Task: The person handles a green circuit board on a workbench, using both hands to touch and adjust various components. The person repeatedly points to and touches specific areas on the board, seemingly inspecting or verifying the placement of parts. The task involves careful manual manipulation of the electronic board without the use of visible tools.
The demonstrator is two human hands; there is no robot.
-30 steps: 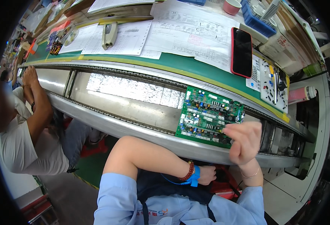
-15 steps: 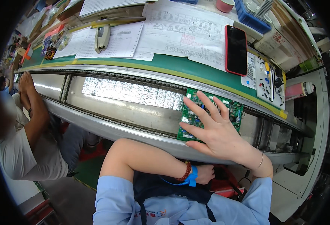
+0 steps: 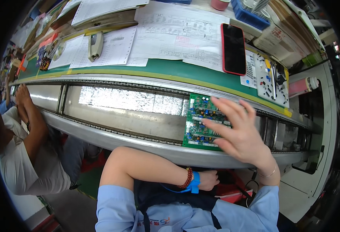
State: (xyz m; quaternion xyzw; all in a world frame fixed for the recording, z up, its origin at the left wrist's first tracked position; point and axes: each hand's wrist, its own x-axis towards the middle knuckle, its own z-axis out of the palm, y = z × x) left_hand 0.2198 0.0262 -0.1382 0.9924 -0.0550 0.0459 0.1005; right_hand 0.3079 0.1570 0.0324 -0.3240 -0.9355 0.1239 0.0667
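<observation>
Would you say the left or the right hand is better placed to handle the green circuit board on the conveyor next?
Right. The right hand lies spread over the green circuit board, while the left hand is tucked below the conveyor rail.

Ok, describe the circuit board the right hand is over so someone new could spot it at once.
Find the long metal conveyor track that runs below the green bench mat. Near its right end a green circuit board sits across the rails, below the red-cased phone, with the right hand spread over its right side. It is the only board on the track.
</observation>
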